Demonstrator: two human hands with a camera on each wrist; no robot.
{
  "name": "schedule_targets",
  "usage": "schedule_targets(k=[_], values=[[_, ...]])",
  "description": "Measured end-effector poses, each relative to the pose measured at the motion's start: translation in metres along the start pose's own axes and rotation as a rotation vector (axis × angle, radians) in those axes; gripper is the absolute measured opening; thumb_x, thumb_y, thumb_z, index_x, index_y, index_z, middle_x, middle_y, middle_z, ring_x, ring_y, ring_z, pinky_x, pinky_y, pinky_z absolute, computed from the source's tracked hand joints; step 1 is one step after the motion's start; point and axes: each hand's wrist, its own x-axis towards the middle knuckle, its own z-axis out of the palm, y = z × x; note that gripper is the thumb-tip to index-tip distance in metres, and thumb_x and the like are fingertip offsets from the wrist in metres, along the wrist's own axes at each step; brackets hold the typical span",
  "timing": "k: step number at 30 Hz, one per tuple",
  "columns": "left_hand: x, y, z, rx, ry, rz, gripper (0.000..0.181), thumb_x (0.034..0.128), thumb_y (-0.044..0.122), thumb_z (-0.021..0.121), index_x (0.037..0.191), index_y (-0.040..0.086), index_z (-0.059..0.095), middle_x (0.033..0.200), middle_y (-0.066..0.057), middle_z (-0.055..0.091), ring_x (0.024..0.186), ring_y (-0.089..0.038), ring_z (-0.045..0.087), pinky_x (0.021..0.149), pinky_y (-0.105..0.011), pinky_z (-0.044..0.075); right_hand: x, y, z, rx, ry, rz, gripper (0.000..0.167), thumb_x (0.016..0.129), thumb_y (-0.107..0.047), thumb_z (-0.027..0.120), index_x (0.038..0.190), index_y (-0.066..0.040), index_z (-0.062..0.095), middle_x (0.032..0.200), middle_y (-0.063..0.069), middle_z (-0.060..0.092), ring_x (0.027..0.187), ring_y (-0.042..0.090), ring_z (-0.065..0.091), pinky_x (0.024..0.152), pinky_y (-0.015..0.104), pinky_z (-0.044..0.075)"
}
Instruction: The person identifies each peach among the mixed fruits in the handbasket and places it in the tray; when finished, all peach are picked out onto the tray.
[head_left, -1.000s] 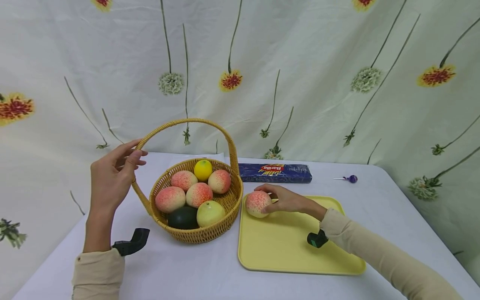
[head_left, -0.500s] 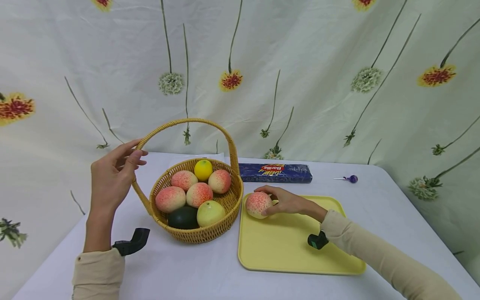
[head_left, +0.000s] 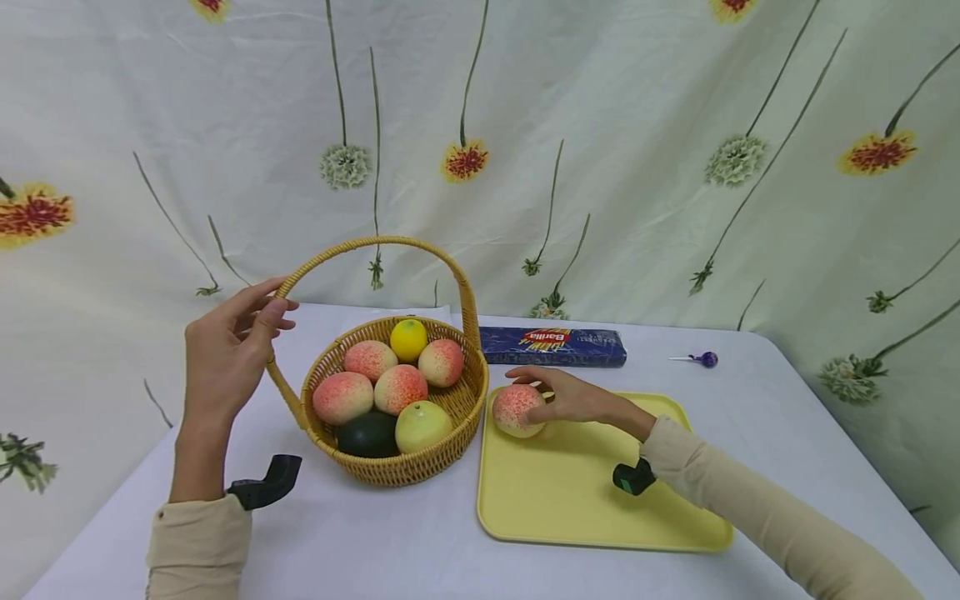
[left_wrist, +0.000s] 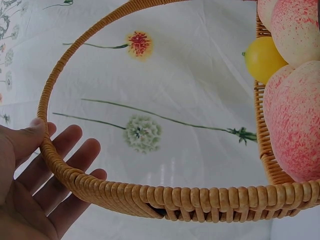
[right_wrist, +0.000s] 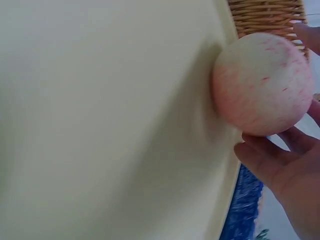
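Note:
My left hand (head_left: 228, 358) pinches the left side of the wicker basket's handle (head_left: 375, 241), thumb in front and fingers behind. In the left wrist view the thumb of the left hand (left_wrist: 45, 175) presses on the handle (left_wrist: 50, 85), with the other fingers spread loosely past it. Round a pink-and-cream peach (head_left: 517, 410) at the yellow tray's (head_left: 585, 492) back left corner, my right hand (head_left: 573, 398) has its thumb and fingers. The right wrist view shows the peach (right_wrist: 262, 84) by the tray's rim, the right hand (right_wrist: 290, 165) against it.
The basket (head_left: 405, 473) holds several peaches, a yellow lemon (head_left: 408, 340), a dark green fruit (head_left: 367, 435) and a pale yellow-green fruit (head_left: 422, 427). Behind the tray lie a blue Barilla box (head_left: 585, 347) and a purple lollipop (head_left: 708, 359). Flowered cloth (head_left: 637, 100) hangs behind.
The head view has shifted very slightly. On the right hand, the upper finger has lifted a little from the peach's top. The left hand, basket and peach stay in place.

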Motion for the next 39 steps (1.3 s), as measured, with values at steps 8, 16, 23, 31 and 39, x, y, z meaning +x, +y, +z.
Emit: schedule_targets(k=[8, 16, 23, 31, 39], values=[[0.000, 0.000, -0.001, -0.002, -0.001, -0.003, 0.035, 0.0973, 0.026, 0.056, 0.131, 0.022, 0.061, 0.106, -0.011, 0.069, 0.078, 0.011, 0.059, 0.063, -0.008, 0.047, 0.008, -0.027, -0.007, -0.015, 0.031, -0.068, 0.064, 0.092, -0.028, 0.064, 0.146, -0.007, 0.035, 0.147, 0.022, 0.036, 0.133, 0.041, 0.038, 0.107, 0.054, 0.035], [0.000, 0.000, -0.001, -0.012, 0.007, 0.005, 0.034, 0.0971, 0.026, 0.056, 0.131, 0.022, 0.061, 0.104, -0.011, 0.069, 0.077, 0.010, 0.060, 0.060, -0.009, 0.047, 0.023, -0.060, -0.011, -0.041, 0.055, -0.096, 0.063, 0.090, -0.018, 0.067, 0.144, -0.006, 0.038, 0.147, 0.017, 0.038, 0.132, 0.037, 0.041, 0.104, 0.052, 0.039], [0.000, -0.001, 0.000, -0.014, 0.003, -0.002, 0.035, 0.0967, 0.025, 0.057, 0.131, 0.023, 0.061, 0.105, -0.009, 0.069, 0.078, 0.009, 0.060, 0.058, -0.010, 0.048, 0.042, -0.079, -0.012, -0.160, 0.032, -0.105, 0.068, 0.089, -0.024, 0.069, 0.146, -0.009, 0.037, 0.150, 0.012, 0.037, 0.135, 0.037, 0.039, 0.106, 0.050, 0.037], [0.000, -0.001, 0.000, -0.016, 0.004, -0.015, 0.035, 0.0960, 0.026, 0.058, 0.131, 0.025, 0.061, 0.105, -0.009, 0.069, 0.077, 0.010, 0.060, 0.058, -0.010, 0.048, 0.066, -0.099, -0.011, -0.345, 0.022, -0.089, 0.071, 0.087, -0.028, 0.071, 0.147, -0.012, 0.037, 0.152, 0.009, 0.034, 0.138, 0.030, 0.034, 0.107, 0.048, 0.036], [0.001, -0.001, -0.001, -0.016, 0.009, -0.008, 0.034, 0.0962, 0.026, 0.058, 0.130, 0.023, 0.062, 0.102, -0.002, 0.070, 0.077, 0.009, 0.061, 0.059, -0.009, 0.048, 0.090, -0.102, -0.006, -0.448, -0.001, -0.065, 0.071, 0.086, -0.029, 0.072, 0.146, -0.013, 0.039, 0.152, 0.008, 0.035, 0.145, 0.026, 0.022, 0.115, 0.045, 0.024]])
